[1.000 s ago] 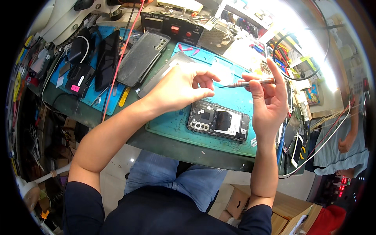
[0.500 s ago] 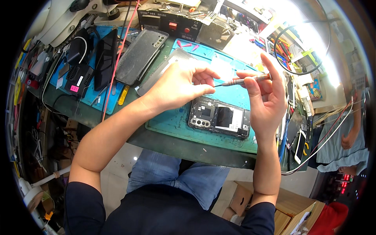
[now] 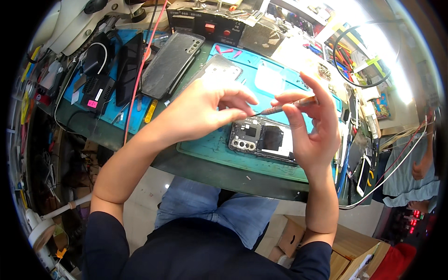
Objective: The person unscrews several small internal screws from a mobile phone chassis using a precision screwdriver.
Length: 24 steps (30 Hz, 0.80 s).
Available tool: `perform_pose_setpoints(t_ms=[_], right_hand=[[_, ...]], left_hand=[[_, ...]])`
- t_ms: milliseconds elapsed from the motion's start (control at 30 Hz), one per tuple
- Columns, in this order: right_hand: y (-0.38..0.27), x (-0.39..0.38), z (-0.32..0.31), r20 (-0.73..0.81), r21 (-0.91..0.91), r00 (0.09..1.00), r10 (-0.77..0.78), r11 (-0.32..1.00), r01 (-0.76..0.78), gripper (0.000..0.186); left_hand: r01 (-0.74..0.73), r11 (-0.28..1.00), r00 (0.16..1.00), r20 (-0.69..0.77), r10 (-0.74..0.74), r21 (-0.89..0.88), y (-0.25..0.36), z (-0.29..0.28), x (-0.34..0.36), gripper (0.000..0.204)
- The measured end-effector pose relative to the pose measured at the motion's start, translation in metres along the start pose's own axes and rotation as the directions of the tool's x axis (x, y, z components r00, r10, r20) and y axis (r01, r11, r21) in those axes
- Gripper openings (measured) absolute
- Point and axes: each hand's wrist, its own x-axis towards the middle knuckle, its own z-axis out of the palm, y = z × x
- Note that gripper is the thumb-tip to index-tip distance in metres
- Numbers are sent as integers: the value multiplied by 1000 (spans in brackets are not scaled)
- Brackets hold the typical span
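My left hand (image 3: 200,109) is curled above the upper left of the opened phone (image 3: 261,140), its thumb at the tip of a slim screwdriver; whatever its fingertips hold, if anything, is too small to make out. My right hand (image 3: 310,135) grips the screwdriver (image 3: 273,110), which lies almost level and points left toward my left hand. The phone lies on the blue-green mat (image 3: 214,163), its inner parts and three lens rings exposed. A grey translucent panel (image 3: 217,67) lies behind my left hand.
Dark phone housing (image 3: 170,65) and a blue mat with devices (image 3: 95,95) are left. A bench unit (image 3: 224,30) stands behind; tools (image 3: 354,154) and cables crowd the right, where another person's hand (image 3: 422,165) hangs. A red wire (image 3: 137,84) crosses the bench.
My hands have shifted slightly lower toward the phone. The screwdriver tip has moved down and left with my left thumb, and the whole view has shifted a little.
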Motion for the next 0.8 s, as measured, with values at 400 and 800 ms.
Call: perform_pose_setpoints(t_ms=[400, 800], right_hand=[[-9, -2, 11, 138, -40, 990, -38, 998, 44, 49], [-16, 2, 5, 282, -24, 955, -97, 994, 108, 42]], left_hand=[[-58, 998, 994, 89, 55, 27, -6, -3, -31, 40], [-124, 989, 984, 140, 112, 76, -10, -1, -33, 35]])
